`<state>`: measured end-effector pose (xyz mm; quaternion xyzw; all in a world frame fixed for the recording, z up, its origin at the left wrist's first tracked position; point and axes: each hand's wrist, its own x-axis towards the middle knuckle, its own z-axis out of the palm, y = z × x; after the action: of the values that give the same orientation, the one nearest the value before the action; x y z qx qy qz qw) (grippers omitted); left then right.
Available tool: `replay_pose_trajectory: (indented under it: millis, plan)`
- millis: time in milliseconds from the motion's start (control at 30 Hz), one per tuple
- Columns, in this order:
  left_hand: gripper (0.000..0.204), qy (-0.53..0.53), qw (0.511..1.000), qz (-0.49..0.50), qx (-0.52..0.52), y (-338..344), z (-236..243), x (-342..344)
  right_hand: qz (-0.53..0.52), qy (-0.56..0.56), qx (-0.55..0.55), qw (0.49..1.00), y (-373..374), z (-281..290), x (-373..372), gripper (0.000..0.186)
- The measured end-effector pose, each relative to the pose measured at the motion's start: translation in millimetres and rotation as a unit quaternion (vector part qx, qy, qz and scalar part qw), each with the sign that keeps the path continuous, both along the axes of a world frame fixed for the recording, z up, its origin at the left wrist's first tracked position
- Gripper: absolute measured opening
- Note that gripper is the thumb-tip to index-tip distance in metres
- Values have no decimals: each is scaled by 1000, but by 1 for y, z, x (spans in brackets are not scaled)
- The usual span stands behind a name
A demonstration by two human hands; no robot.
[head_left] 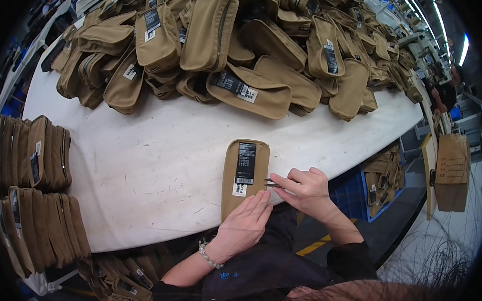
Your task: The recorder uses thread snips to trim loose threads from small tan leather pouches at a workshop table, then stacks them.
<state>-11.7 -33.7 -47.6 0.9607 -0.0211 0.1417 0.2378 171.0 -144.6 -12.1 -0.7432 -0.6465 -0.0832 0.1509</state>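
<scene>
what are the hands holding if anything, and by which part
The right hand holds a two-pronged tool by its rear end; the left hand rests on the pouch.

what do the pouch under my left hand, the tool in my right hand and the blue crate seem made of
Tan, round-cornered pouch: apparently matte fabric; dull, soft surface.
Dark, two-pronged tool: likely metal; thin, straight prongs, finish unclear.
Blue, box-shaped crate: probably smooth plastic; rigid-looking walls.
</scene>
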Motion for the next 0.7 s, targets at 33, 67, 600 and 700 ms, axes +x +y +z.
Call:
replay_pose_trajectory:
  millis: [33, 67, 600, 700]
  plan:
    - [40, 0, 1000, -1, 0, 0, 0, 0, -2, 2, 4, 1000, 0, 0, 0, 31]
    - [40, 0, 1000, -2, 0, 0, 0, 0, -4, 3, 8, 1000, 0, -1, 0, 30]
    - [37, -6, 1000, -7, -20, 2, 5, 2, 9, 72, 20, 997, 3, -15, 4, 24]
    - [36, -4, 1000, -7, -27, 2, 6, 2, 4, 80, 31, 996, 3, -21, 6, 20]
